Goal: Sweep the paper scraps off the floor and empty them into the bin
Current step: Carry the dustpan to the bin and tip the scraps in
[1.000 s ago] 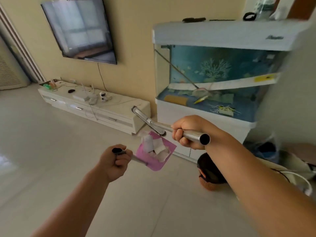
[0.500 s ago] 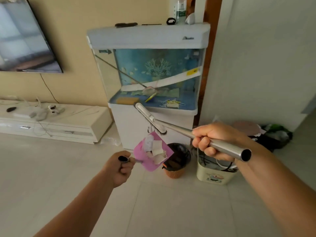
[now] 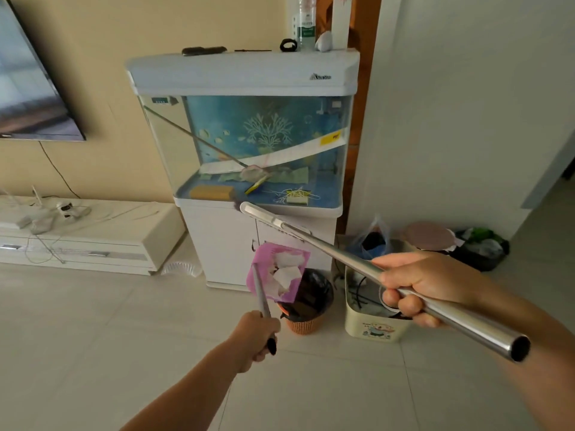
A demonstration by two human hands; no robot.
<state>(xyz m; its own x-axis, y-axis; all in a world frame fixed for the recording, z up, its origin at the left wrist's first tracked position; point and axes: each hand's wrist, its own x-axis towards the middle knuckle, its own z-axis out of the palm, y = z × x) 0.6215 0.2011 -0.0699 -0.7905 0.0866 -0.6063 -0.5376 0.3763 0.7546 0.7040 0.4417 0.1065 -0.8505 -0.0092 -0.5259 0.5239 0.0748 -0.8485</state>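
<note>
My left hand (image 3: pixel 255 335) grips the thin metal handle of a pink dustpan (image 3: pixel 264 269), held up in the air. Several white paper scraps (image 3: pixel 286 272) lie in the pan. The pan hangs just left of and above an orange woven bin (image 3: pixel 306 323) lined with a black bag, on the floor in front of the fish tank cabinet. My right hand (image 3: pixel 417 284) is closed around the steel broom handle (image 3: pixel 339 256). The handle points up and left, and the broom head (image 3: pixel 249 208) sits raised in front of the tank's base.
A fish tank (image 3: pixel 249 138) on a white cabinet (image 3: pixel 224 244) stands right behind the bin. A cream tin box (image 3: pixel 370 325) with cables sits right of the bin. Bags (image 3: pixel 479 247) and a lidded pot lie by the white wall. A low TV unit (image 3: pixel 93 231) runs along the left.
My view has swung right and closer to the tank. The dustpan has moved from left of the bin to above its left rim, its handle now pointing toward me. The broom stays raised.
</note>
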